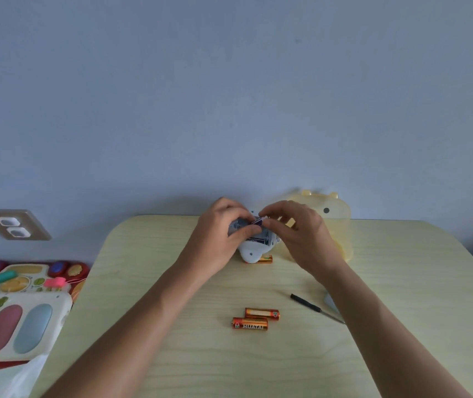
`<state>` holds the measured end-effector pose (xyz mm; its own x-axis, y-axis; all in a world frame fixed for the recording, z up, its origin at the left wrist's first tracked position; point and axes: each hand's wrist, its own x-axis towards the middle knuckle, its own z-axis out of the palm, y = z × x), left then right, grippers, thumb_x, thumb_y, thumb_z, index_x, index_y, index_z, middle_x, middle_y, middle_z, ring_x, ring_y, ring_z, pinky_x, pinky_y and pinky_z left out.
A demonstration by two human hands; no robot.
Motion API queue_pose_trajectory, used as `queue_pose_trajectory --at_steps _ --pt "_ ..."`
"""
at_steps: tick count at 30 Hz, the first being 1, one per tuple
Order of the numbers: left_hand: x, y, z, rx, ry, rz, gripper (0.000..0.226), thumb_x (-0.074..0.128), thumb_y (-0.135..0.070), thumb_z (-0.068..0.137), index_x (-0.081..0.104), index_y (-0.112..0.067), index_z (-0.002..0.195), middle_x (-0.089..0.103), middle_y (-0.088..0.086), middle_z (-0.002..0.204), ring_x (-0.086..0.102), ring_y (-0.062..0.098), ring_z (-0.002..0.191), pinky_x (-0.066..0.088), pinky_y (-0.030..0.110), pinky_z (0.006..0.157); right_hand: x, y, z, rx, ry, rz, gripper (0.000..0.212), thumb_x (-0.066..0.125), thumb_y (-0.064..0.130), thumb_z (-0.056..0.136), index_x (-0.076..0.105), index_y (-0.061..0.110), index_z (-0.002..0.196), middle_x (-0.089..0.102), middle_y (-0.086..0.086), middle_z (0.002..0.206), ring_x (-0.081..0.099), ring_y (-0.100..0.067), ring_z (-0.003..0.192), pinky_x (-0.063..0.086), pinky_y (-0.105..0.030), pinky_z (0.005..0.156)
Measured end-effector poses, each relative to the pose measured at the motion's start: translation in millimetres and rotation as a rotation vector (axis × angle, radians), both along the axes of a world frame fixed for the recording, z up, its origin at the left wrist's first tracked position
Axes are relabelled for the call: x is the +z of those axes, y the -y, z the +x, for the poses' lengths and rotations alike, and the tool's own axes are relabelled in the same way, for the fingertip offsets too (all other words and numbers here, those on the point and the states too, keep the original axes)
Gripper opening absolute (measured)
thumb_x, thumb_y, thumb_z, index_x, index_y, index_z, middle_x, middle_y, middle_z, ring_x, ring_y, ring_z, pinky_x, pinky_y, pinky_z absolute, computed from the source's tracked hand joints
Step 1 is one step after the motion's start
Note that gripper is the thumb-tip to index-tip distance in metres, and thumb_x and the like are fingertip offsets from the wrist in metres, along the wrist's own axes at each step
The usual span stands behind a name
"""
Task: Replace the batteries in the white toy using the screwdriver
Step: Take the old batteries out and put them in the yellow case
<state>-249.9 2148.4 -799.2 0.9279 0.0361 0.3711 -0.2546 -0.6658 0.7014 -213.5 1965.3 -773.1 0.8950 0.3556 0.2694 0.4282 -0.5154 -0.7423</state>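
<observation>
My left hand [224, 231] has its grip wrapped around the white toy [254, 248], fingers curled over the far side and thumb pressed on the near side, holding it just above the far middle of the surface [172, 354]. My right hand [292, 234] is pinching a small dark battery [256, 222] between thumb and fingertips at the top of the toy's open compartment. Another dark battery shows inside the compartment, partly hidden by my fingers. One orange battery [265, 259] lies on the surface right beside the toy's near edge. Two more orange batteries [255, 318] lie side by side, touching, nearer to me between my forearms. The screwdriver [312, 306] rests on the surface by my right forearm, its tip passing under the arm. A pale yellow translucent cover [335, 225] stands behind my right hand.
</observation>
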Motion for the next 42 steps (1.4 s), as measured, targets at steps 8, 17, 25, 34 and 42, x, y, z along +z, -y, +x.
queue_pose_trajectory --at_steps 8,17,25,34,42 --pt "-11 -4 -7 -0.002 -0.02 -0.144 0.053 0.089 -0.039 0.074 0.071 -0.024 0.121 0.062 -0.017 0.118 0.058 -0.008 0.107 0.042 0.004 0.084 28 43 8 -0.161 -0.095 0.123 0.019 0.061 0.012 0.095 0.077 0.021 0.101 0.075 0.005 0.085 0.065 -0.005 0.068 0.055 -0.022 0.063" --pt "-14 -7 -8 0.048 -0.106 -0.236 0.067 0.094 -0.032 0.065 0.066 -0.031 0.126 0.061 -0.018 0.118 0.06 -0.004 0.108 0.044 0.006 0.083 14 58 5 -0.193 -0.094 -0.317 0.021 0.057 0.02 0.095 0.076 0.028 0.099 0.069 0.015 0.085 0.055 0.001 0.054 0.036 -0.009 0.054" --pt "-20 -13 -6 0.032 -0.164 -0.328 0.069 0.096 -0.035 0.06 0.067 -0.037 0.123 0.068 -0.016 0.118 0.068 0.007 0.106 0.057 0.033 0.093 1 52 -1 -0.199 0.039 -0.461 0.015 0.062 0.029 0.093 0.076 0.027 0.1 0.073 0.011 0.087 0.059 -0.005 0.07 0.054 -0.031 0.07" --pt "-19 -17 -4 0.004 -0.218 -0.391 0.072 0.1 -0.031 0.056 0.069 -0.037 0.121 0.072 -0.011 0.115 0.071 0.008 0.102 0.06 0.034 0.092 -5 47 -4 -0.133 0.236 -0.599 0.013 0.067 0.035 0.091 0.077 0.026 0.09 0.069 0.008 0.078 0.057 -0.018 0.087 0.041 -0.028 0.066" --pt "-18 -20 -2 -0.041 -0.278 -0.466 0.07 0.098 -0.033 0.056 0.069 -0.037 0.12 0.074 -0.008 0.115 0.073 0.01 0.103 0.06 0.039 0.094 14 19 -4 0.156 0.377 -0.357 0.023 0.071 0.011 0.085 0.068 0.025 0.104 0.063 0.006 0.096 0.054 -0.019 0.088 0.046 -0.03 0.077"
